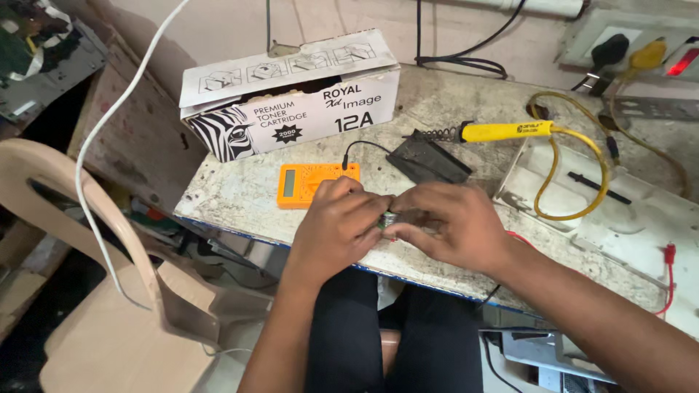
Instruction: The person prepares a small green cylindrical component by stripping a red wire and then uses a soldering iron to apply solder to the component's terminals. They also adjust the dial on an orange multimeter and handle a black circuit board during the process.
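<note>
My left hand [336,225] and my right hand [450,224] meet fingertip to fingertip over the near edge of a worn white workbench [233,195]. Between them they pinch a small green part [388,221], mostly hidden by the fingers. An orange multimeter [300,183] lies just behind my left hand. A yellow-handled soldering iron [502,131] rests in its coiled stand beside a dark flat pad [428,160] behind my right hand.
A long white cardboard box with a zebra picture [291,98] stands at the back left. A yellow cable [568,171] loops over a white plastic panel [619,218] on the right. A beige plastic chair [109,291] stands at the left. A red lead [668,276] hangs at the right edge.
</note>
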{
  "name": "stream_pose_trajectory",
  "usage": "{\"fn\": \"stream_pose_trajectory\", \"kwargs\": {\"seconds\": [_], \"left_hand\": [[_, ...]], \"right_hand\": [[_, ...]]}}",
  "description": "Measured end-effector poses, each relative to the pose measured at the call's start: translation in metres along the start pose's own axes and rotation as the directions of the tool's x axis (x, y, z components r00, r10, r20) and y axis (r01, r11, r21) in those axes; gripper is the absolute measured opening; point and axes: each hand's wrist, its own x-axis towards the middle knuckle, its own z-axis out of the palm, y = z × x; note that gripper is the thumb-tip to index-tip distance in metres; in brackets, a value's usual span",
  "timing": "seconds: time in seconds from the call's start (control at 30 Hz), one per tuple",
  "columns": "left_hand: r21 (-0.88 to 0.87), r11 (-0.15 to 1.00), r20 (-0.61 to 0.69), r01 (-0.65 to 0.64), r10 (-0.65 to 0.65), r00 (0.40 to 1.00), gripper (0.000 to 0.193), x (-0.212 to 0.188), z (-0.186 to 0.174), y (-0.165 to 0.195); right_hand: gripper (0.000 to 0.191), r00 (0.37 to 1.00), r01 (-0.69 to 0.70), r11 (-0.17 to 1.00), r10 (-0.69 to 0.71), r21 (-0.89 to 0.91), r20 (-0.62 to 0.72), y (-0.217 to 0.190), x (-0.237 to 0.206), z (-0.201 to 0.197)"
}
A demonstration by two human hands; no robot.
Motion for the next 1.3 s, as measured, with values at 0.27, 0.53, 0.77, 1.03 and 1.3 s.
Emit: {"fn": "stream_pose_trajectory", "kwargs": {"seconds": [0.27, 0.53, 0.77, 1.03, 1.3], "left_hand": [[0.066, 0.998, -0.027, 0.017, -0.015, 1.0, 0.043, -0.001, 0.001, 0.005], [0.085, 0.996, -0.034, 0.039, -0.036, 0.999, 0.041, 0.001, -0.001, 0.007], [0.064, 0.998, -0.051, 0.01, -0.007, 0.999, 0.037, 0.0, -0.002, 0.007], [0.018, 0.999, -0.054, 0.029, -0.028, 0.998, 0.035, 0.001, -0.004, 0.009], [0.022, 0.999, -0.018, 0.025, -0.025, 1.0, 0.04, -0.001, -0.003, 0.006]], "right_hand": [[0.011, 0.996, 0.037, 0.993, -0.046, -0.113, -0.08, -0.001, -0.003, 0.004], [0.011, 0.995, -0.076, 0.995, 0.08, 0.07, -0.058, 0.012, -0.002, 0.003], [0.017, 0.993, -0.11, 0.972, 0.117, 0.205, -0.023, 0.019, -0.004, 0.007], [0.024, 0.992, 0.119, 0.985, -0.112, 0.127, -0.057, 0.013, -0.001, 0.002], [0.031, 0.997, 0.039, 0.993, -0.03, 0.115, -0.078, 0.012, -0.005, 0.006]]}}
